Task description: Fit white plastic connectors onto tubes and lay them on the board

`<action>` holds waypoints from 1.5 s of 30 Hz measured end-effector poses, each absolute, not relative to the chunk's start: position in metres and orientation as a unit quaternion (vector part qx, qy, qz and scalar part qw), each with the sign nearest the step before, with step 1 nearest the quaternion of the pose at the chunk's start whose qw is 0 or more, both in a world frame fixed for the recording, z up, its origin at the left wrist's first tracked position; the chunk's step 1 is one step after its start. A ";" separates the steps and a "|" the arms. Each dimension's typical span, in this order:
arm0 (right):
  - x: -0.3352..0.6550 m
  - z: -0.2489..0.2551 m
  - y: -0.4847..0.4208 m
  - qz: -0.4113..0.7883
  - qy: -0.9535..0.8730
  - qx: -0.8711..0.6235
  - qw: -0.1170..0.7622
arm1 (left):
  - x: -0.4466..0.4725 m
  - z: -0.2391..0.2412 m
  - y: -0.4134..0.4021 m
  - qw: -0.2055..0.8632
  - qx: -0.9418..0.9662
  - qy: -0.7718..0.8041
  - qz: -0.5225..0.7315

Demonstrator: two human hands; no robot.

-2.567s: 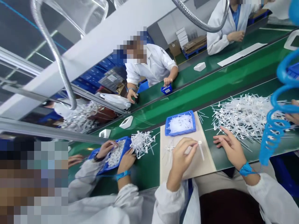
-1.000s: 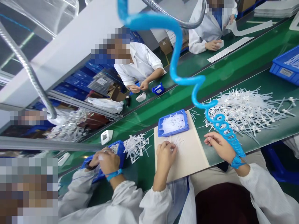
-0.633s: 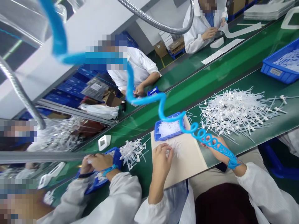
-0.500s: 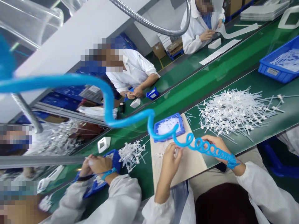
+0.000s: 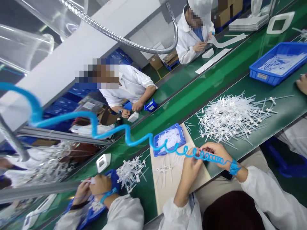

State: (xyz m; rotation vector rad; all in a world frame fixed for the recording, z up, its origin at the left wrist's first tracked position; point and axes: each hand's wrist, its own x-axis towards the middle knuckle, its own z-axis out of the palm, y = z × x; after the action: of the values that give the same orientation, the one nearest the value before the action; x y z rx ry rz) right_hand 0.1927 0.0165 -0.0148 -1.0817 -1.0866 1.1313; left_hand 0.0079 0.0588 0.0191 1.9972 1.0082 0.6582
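I watch through the head camera as the worker's left hand (image 5: 190,164) bends over a pale board (image 5: 165,195), the right hand (image 5: 217,155) close by, just past the board's right edge. A blue coil (image 5: 140,139) crosses in front of the curled fingers, and I cannot tell whether either grip is clenched, released or grasping a piece. A blue band (image 5: 234,166) circles the right wrist. Loose ties (image 5: 165,169) lie on the board's left side, near a small tray (image 5: 183,138) at its far end. To the right, a heap of ties (image 5: 227,118) covers part of the green tabletop (image 5: 278,127), a larger tray (image 5: 275,78) beyond. At left, I see a co-worker's hands (image 5: 102,185).
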 end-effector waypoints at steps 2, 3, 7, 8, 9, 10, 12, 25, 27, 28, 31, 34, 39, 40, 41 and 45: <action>0.192 -0.015 0.016 0.482 -0.465 -0.469 0.577 | 0.010 0.020 0.057 0.399 0.785 0.397 0.259; 0.192 -0.015 0.016 0.484 -0.463 -0.468 0.576 | 0.010 0.020 0.056 0.401 0.784 0.395 0.261; 0.191 -0.016 0.016 0.495 -0.428 -0.478 0.585 | 0.008 0.019 0.061 0.403 0.793 0.372 0.266; 0.191 -0.017 0.016 0.498 -0.415 -0.482 0.589 | 0.007 0.019 0.065 0.397 0.797 0.369 0.268; 0.192 -0.017 0.016 0.504 -0.404 -0.482 0.592 | 0.005 0.019 0.071 0.386 0.801 0.369 0.272; 0.192 -0.017 0.015 0.510 -0.397 -0.480 0.594 | 0.005 0.020 0.077 0.373 0.804 0.372 0.275; 0.192 -0.017 0.015 0.519 -0.395 -0.475 0.591 | 0.005 0.019 0.095 0.345 0.815 0.379 0.271; 0.184 -0.023 0.020 0.500 -0.375 -0.460 0.631 | 0.035 -0.013 0.160 0.204 0.919 0.311 0.132; 0.184 -0.023 0.022 0.501 -0.358 -0.451 0.646 | 0.027 -0.010 0.157 0.202 0.921 0.304 0.137; 0.185 -0.022 0.022 0.500 -0.348 -0.450 0.653 | 0.021 -0.008 0.155 0.201 0.921 0.301 0.141; 0.188 -0.019 0.021 0.495 -0.322 -0.452 0.668 | 0.006 0.000 0.150 0.206 0.920 0.296 0.155; 0.192 -0.016 0.017 0.483 -0.308 -0.449 0.686 | -0.003 0.004 0.144 0.217 0.918 0.288 0.167; 0.204 -0.020 0.010 0.455 -0.293 -0.470 0.697 | 0.000 -0.001 0.133 0.262 0.922 0.234 0.162; 0.208 -0.022 0.009 0.453 -0.292 -0.479 0.693 | 0.002 -0.003 0.131 0.268 0.919 0.234 0.168; 0.211 -0.024 0.009 0.453 -0.295 -0.488 0.685 | 0.004 -0.005 0.130 0.270 0.915 0.239 0.180; 0.223 -0.025 0.011 0.470 -0.344 -0.533 0.614 | 0.008 -0.012 0.130 0.290 0.887 0.263 0.243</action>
State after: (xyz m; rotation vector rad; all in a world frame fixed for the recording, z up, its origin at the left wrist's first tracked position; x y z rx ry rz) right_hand 0.2232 0.0113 -0.0251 -1.2288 -0.7933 1.0838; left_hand 0.0079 0.1301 -0.0119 2.3666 0.7013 0.6492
